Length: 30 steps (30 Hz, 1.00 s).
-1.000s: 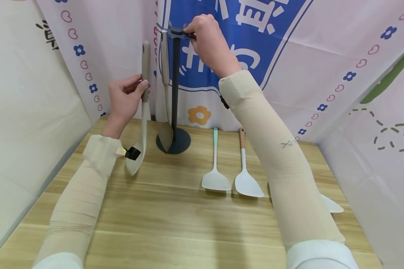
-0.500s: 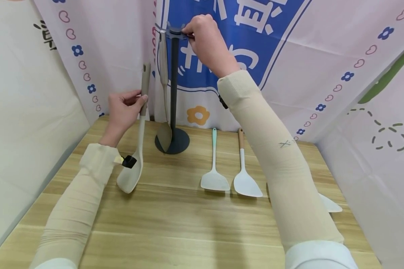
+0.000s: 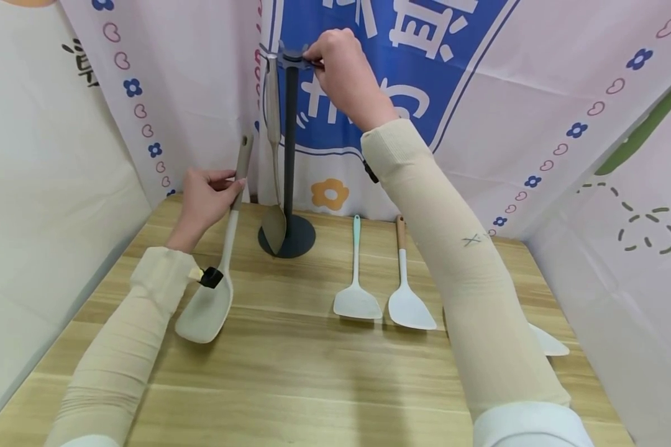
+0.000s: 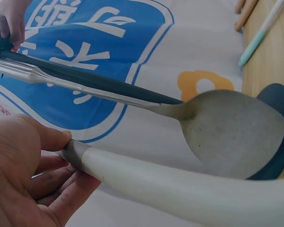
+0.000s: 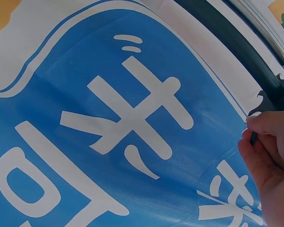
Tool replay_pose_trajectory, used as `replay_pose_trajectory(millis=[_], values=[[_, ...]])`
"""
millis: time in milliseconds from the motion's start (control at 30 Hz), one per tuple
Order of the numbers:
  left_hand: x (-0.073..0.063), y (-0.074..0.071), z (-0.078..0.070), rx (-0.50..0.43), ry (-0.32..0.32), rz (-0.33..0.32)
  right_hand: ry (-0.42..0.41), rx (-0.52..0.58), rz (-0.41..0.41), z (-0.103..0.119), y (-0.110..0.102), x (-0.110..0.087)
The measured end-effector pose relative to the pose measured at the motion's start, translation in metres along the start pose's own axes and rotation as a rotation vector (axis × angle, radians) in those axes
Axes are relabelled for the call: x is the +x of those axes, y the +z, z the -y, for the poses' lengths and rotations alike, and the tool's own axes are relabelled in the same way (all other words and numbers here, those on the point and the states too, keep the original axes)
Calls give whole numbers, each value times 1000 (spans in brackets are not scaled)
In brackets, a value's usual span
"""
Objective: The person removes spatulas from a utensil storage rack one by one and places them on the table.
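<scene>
In the head view my left hand [image 3: 207, 198] pinches the grey handle of a spatula [image 3: 208, 307] with a pale, scooped head. The spatula leans, handle end up, its head low over the wooden table at the left. My right hand [image 3: 349, 77] is raised at the top of a dark utensil stand [image 3: 291, 143], pinching one of its hooks between thumb and fingers; the right wrist view shows the dark hook tip [image 5: 253, 137] in the grip. From the stand's left side hangs a metal turner [image 3: 274, 228], close beside the spatula's handle.
A turner with a mint handle [image 3: 356, 273] and one with a wooden handle [image 3: 405, 285] lie on the table [image 3: 291, 372] right of the stand. Another white utensil head [image 3: 549, 341] shows partly behind my right forearm. A printed curtain [image 3: 481, 124] closes off the back.
My left hand has moved down with the spatula, its head swinging lower, toward the front left, and turning its face upward. The right hand has stayed at the stand's top.
</scene>
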<state>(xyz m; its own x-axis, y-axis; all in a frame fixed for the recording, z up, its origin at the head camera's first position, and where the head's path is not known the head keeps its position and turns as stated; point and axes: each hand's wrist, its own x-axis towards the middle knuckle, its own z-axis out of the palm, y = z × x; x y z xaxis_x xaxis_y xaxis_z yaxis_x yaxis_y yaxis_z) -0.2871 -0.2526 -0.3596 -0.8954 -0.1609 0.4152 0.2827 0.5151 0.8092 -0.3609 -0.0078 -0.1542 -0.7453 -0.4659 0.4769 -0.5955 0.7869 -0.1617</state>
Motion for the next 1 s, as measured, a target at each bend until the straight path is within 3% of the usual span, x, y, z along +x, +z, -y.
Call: replay_pose_trajectory(millis=[267,600,1000], values=[[-2,1,15,71,-10,68,-8,8,-5,-1,0,0],[-3,6,27,147,-68,177,1,38,-6,-1,0,-1],[-7,10,47,199,-48,267,8,58,-4,-1,0,-1]])
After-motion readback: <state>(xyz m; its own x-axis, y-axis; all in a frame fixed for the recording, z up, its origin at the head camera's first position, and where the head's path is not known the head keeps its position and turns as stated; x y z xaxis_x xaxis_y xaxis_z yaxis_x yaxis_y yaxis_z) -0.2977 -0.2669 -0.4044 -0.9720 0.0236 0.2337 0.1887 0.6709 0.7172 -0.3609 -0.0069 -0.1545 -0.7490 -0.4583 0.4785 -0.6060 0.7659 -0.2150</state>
